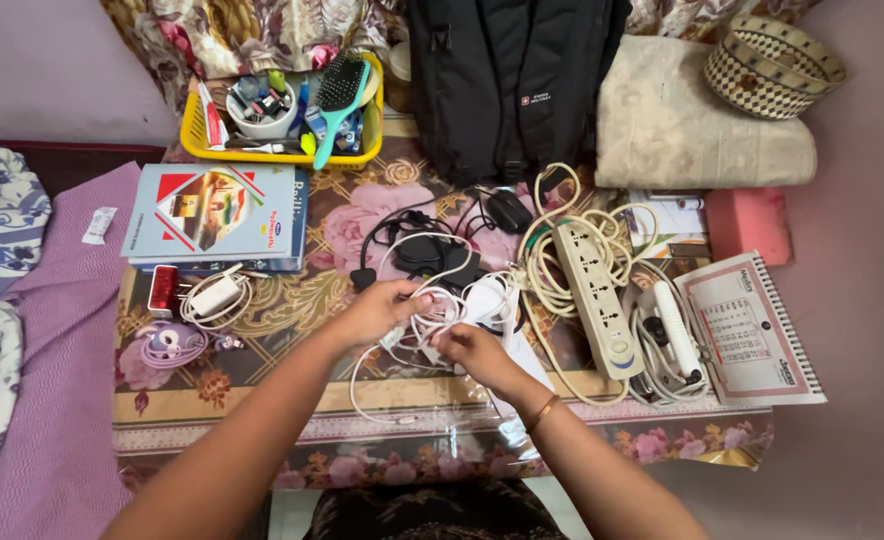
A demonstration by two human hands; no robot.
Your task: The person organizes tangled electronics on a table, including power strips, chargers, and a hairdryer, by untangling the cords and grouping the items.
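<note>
Head view, left hand (377, 312) and right hand (470, 350) both pinching one tangled white cable (424, 325) — one power strip (594, 297), one book (217, 216)

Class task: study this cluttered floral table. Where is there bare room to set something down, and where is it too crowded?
Free: the front strip of the floral tablecloth, below the purple cable coil and beside the left hand. Crowded: the tangled white cable at the right hand, and right of it the power strip.

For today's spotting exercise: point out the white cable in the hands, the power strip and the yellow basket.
White cable (432, 325), head view, tangled middle between the hands.
Power strip (594, 295), head view, middle of its socket face.
Yellow basket (194, 130), head view, left rim.
</note>
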